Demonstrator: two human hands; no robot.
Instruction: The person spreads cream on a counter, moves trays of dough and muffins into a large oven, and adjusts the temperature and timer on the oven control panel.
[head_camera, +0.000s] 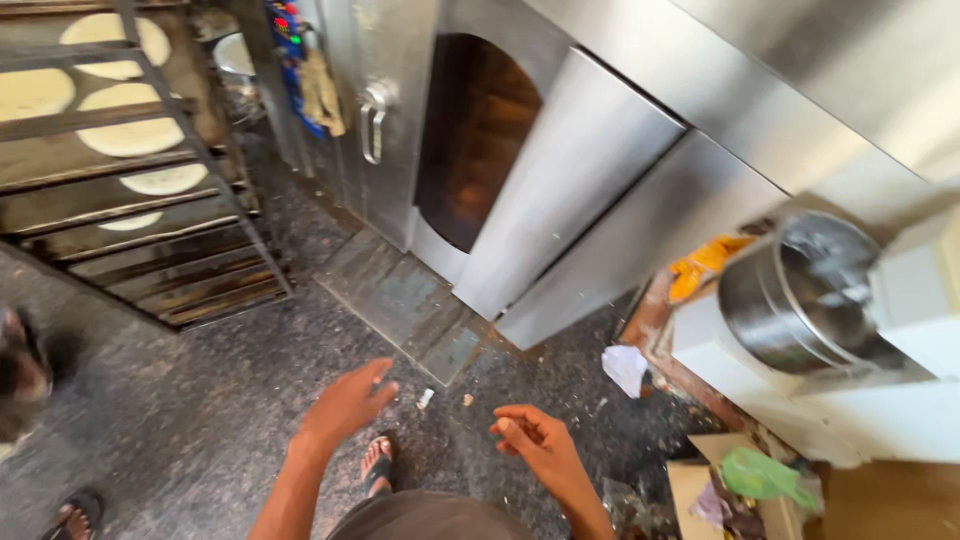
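At the far left a rack (150, 190) of dark trays stands on the stone floor (200, 420), its upper trays carrying pale flat dough rounds (130, 135), the lower ones bare; another person's sandalled foot (75, 515) shows at the bottom left corner. Right of the rack, a steel oven (560, 170) has its door (570, 190) swung open on a dark chamber (475, 140), with nothing visible inside. The left hand (345, 405) hangs over the floor before the oven, fingers loosely spread and holding nothing; the person's own sandalled foot (378, 465) is below it. The right hand (530, 440) is near it, fingers half curled, palm up, also empty as far as shows. So the dough looks laid out, the oven open, none of it in hand. Further right lie a crumpled white paper (625, 368), an orange bag (705, 265), a steel drum (800, 295) on a white machine (900, 400), and a green bag (765, 475) in a cardboard box (700, 485).
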